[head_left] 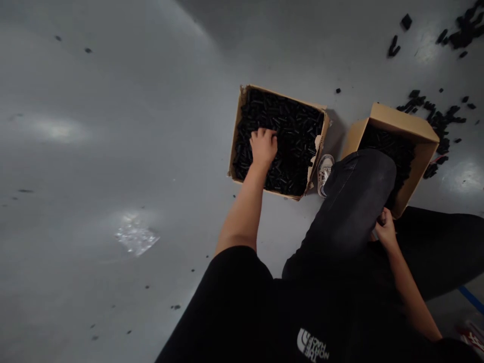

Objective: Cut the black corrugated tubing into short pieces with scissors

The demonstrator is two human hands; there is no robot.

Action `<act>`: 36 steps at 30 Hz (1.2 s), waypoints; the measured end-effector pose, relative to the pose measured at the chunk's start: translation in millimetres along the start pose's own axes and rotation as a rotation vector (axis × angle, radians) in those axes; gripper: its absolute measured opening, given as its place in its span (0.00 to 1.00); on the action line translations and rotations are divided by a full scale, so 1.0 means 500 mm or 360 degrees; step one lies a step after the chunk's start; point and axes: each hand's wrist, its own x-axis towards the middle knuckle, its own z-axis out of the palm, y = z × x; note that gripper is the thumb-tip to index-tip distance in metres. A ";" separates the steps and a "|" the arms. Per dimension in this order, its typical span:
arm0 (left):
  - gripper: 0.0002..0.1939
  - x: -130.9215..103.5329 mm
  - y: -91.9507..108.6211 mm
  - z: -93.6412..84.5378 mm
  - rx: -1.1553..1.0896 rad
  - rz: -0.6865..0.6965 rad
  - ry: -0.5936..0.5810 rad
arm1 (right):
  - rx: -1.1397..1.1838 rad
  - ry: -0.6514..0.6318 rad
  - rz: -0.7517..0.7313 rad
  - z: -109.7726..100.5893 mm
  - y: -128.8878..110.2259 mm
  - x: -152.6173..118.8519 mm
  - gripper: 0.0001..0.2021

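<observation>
My left hand (pixel 263 145) is over the left cardboard box (pixel 235 132), which is filled with small black tube-like pieces (pixel 282 118). Its fingers are bent a little apart, with the tips down at the pieces; nothing held shows. My right hand (pixel 386 229) is beside the near corner of the right cardboard box (pixel 421 169), low next to my raised knee. Its fingers are curled in, and whatever they hold, if anything, is hidden. More black pieces (pixel 383 143) lie in that right box, partly covered by my knee.
My shoe (pixel 325 174) stands between the two boxes. Loose black pieces (pixel 440 121) are scattered on the grey floor at the right, with a heap (pixel 467 30) at the top right. A clear plastic bag (pixel 136 237) lies at the left. Blue tape (pixel 471 298) marks the floor.
</observation>
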 end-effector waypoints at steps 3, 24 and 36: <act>0.21 0.114 -0.007 -0.014 -0.0046 -0.0079 0.0047 | 0.0007 0.0001 0.0025 0.002 -0.004 -0.006 0.35; 0.19 0.244 -0.018 -0.006 -0.0135 -0.0104 0.0004 | 0.0046 -0.0007 0.0081 0.018 -0.022 0.002 0.37; 0.32 -0.153 0.185 -0.169 -0.1061 0.0614 0.0031 | 0.0389 0.0281 -0.0032 0.009 -0.038 -0.031 0.33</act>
